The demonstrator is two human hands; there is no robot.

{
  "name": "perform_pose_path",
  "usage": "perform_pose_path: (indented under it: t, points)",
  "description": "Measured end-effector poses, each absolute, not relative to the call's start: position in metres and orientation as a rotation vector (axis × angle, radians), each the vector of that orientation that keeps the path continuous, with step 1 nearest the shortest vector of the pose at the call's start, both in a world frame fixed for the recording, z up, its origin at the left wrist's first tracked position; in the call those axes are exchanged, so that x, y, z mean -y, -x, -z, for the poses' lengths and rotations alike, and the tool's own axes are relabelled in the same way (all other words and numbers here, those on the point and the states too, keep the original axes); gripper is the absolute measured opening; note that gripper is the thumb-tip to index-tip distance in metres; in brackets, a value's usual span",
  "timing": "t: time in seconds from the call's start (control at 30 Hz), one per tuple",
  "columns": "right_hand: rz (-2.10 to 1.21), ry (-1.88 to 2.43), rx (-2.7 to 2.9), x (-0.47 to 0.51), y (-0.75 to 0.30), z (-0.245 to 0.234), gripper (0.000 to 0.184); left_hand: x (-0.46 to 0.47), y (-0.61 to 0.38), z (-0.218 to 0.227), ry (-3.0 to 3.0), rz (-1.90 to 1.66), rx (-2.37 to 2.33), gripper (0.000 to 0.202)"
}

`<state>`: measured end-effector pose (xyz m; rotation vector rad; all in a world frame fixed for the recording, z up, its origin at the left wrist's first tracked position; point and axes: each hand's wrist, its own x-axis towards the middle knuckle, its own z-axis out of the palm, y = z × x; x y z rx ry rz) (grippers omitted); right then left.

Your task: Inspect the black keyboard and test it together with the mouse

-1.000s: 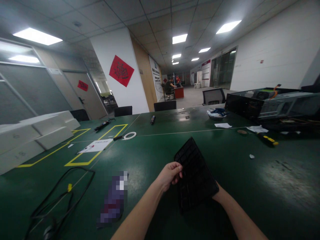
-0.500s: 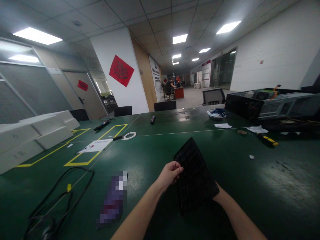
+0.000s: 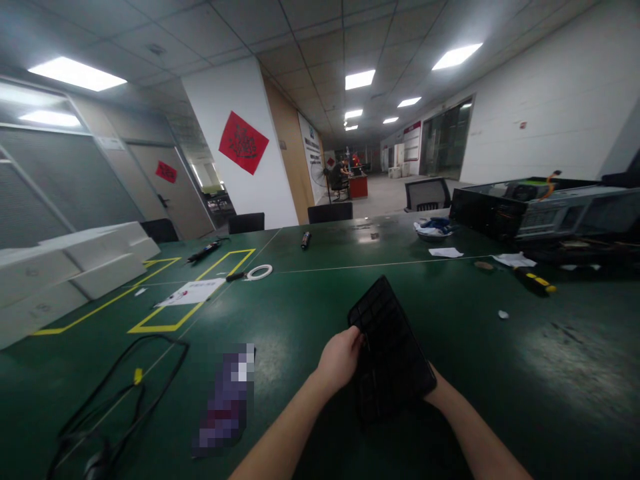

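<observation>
1. The black tray (image 3: 393, 350) is held tilted above the near middle of the green worktop (image 3: 295, 310); a grid of squares shows on its face.
2. The left hand (image 3: 340, 357) is at the tray's left edge, its fingers bent in and close together against it; whether they clamp anything, I cannot tell.
3. The right hand (image 3: 434, 387) is mostly hidden behind the tray's near right corner, so I cannot tell how its fingers stand.
4. On the near left, a purple object (image 3: 225, 400), blurred into blocks, lies between the left forearm and a looped black cable (image 3: 187, 347) with a yellow tag (image 3: 139, 377).
5. Farther left are a white sheet (image 3: 193, 292), a white ring (image 3: 260, 277) and stacked white boxes (image 3: 110, 275).
6. On the far right, an opened computer case (image 3: 493, 210) lies beyond a black-and-yellow tool (image 3: 535, 281); a bowl (image 3: 433, 236) with cloth sits just left of the case.
</observation>
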<state>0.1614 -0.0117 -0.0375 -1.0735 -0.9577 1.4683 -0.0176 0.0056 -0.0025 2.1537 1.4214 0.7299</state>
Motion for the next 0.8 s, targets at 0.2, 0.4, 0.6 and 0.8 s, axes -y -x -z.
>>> perform_pose_path:
  t: [0.2,0.4,0.6,0.8]
  points:
    - [-1.574,1.095,0.855,0.013,-0.16,0.031,0.031,-0.006,0.022,-0.004,-2.289,-0.564,-1.377,0.025]
    - [-1.574,1.112,0.801,0.014,-0.16,0.025,0.033,-0.006,0.023,-0.005,-2.259,-0.607,-1.482,0.034]
    - [-1.556,1.139,0.759,0.016,-0.16,0.022,0.032,-0.005,0.022,-0.004,-2.429,-0.542,-1.334,0.027]
    - [-1.555,1.163,0.697,0.012,-0.157,0.026,0.034,-0.003,0.021,-0.007,-2.399,-0.583,-1.438,0.028]
